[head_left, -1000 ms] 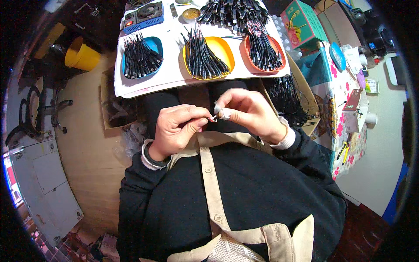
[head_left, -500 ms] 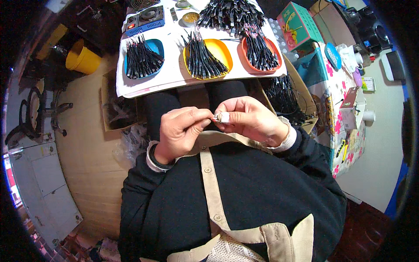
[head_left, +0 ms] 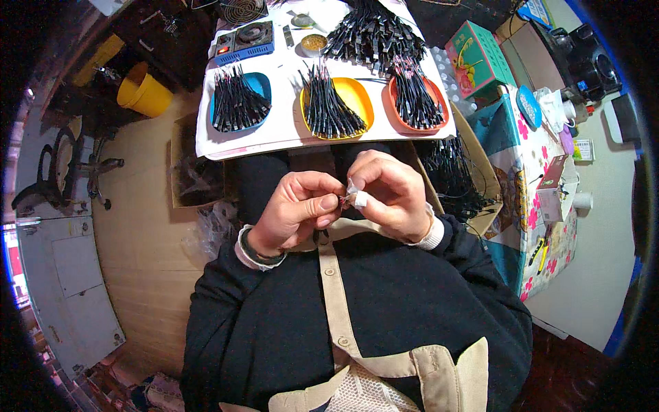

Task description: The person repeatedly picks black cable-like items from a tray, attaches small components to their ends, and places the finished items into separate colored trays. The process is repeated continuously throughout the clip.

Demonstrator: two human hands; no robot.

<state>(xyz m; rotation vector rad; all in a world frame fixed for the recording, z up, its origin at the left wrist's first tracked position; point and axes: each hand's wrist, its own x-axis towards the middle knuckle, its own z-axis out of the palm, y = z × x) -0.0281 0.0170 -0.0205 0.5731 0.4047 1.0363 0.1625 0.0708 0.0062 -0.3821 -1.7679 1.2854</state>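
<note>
My left hand and my right hand meet close to my chest, fingertips pinched together on a small wire piece with reddish ends. A white bandage wraps one right fingertip. Beyond the hands, a white table carries a blue tray, a yellow tray and an orange tray, each holding a bundle of short black wires. A larger heap of black wires lies at the table's far side.
A small blue hot plate and a round tin stand at the back of the table. A cardboard box with more wires is at my right, a yellow bucket on the floor at left, a cluttered flowered table at right.
Both hands have stayed together at my chest, shifting only slightly as the fingers work the small wire piece; the view has tilted a little.
</note>
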